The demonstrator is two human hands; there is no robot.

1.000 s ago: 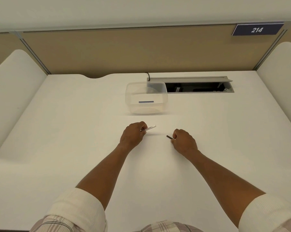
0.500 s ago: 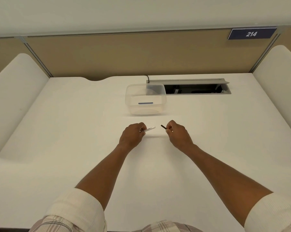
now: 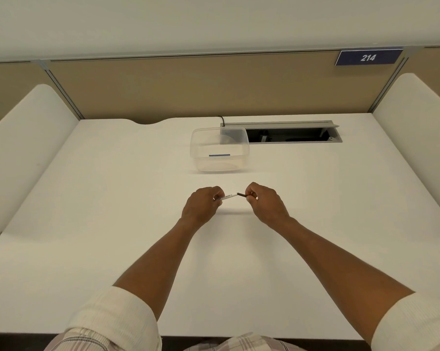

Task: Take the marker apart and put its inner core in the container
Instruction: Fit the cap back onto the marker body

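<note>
Gripping marker barrel (image 3: 227, 196) left hand (image 3: 203, 208), dark core (image 3: 242, 195) right hand (image 3: 265, 204)

One head-worn camera — wide-angle, looking forward and down over the desk (image 3: 112, 224).

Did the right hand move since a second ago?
Yes. The right hand moved left toward the left hand and nearer the clear container, bringing its dark piece to the white marker.

Bright, even overhead light; soft faint shadows lie under the hands on the worktop (image 3: 112, 224). Sharp focus; wide-angle bending at edges.
</note>
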